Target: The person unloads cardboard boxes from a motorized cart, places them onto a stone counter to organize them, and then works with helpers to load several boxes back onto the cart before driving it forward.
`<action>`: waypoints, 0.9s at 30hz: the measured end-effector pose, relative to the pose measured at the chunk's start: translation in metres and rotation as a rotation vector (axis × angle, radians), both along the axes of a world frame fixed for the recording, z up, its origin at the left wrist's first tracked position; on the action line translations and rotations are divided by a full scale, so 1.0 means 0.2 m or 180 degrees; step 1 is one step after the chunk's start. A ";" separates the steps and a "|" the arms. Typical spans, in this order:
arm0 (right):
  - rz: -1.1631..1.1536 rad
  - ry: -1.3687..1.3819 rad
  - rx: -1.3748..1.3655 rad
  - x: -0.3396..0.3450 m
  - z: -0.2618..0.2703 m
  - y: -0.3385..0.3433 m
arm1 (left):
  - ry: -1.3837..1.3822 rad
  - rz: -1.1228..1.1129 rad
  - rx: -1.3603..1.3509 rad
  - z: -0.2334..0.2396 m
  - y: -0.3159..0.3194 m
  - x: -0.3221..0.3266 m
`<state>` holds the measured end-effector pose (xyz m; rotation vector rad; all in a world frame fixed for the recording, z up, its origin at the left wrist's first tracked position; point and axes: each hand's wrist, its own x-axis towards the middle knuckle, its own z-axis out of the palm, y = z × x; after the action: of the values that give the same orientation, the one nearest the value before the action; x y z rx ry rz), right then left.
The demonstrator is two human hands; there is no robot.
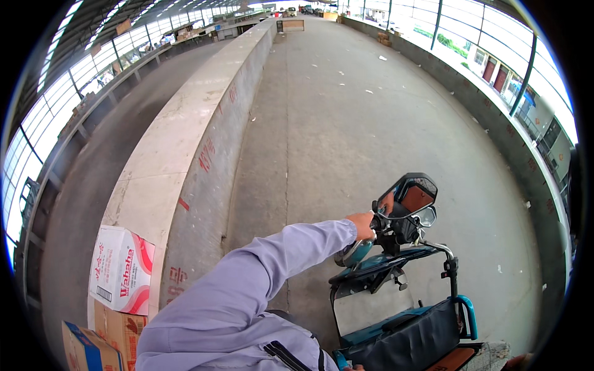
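My left hand grips the left end of the handlebar of a turquoise electric vehicle, with the arm in a pale lilac sleeve stretched across to it. Just above the hand stands a dark-framed rear-view mirror, which reflects a brown seat and part of a hand. Below the handlebar are a grey footboard and a black padded cushion with a turquoise rail. At the bottom edge only a sliver of what seems to be my right hand shows, beside a turquoise part; its grip is cut off.
Left of me runs a long low concrete counter with red painted numbers. A white and pink carton and brown cartons stand at its near end. Another low wall borders the right side. Paper scraps litter the concrete floor.
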<state>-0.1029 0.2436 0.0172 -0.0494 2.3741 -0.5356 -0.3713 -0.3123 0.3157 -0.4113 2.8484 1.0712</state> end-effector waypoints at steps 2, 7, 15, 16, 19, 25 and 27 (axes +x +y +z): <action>0.0106 -0.0266 0.0158 0.02 0.02 -0.12 | -0.0147 -0.0037 0.0164 0.05 0.02 0.00; 0.0240 -0.0529 0.0377 0.03 0.12 -0.23 | -0.0072 0.0035 0.0358 0.06 -0.01 0.03; 0.0031 -0.0507 0.0682 0.11 0.33 -0.25 | 0.0082 -0.0133 0.0048 -0.04 -0.06 -0.02; 0.0075 0.0142 0.0327 0.16 0.26 -0.17 | 0.0044 -0.0294 0.0135 0.00 0.02 -0.03; 0.0086 -0.0111 0.1408 0.31 0.29 -0.13 | -0.0600 -0.0239 0.0094 0.03 0.04 -0.04; -0.0234 -0.0065 0.1221 0.23 0.42 -0.23 | -0.0434 0.0058 0.1221 0.00 -0.03 0.03; -0.0271 -0.0146 0.1282 0.21 0.45 -0.23 | -0.0159 -0.0147 0.1263 0.02 -0.02 0.06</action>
<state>-0.0604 0.1979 0.1067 0.2428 2.4022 -0.0884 -0.3597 -0.3161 0.3189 -0.3315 2.4998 1.5447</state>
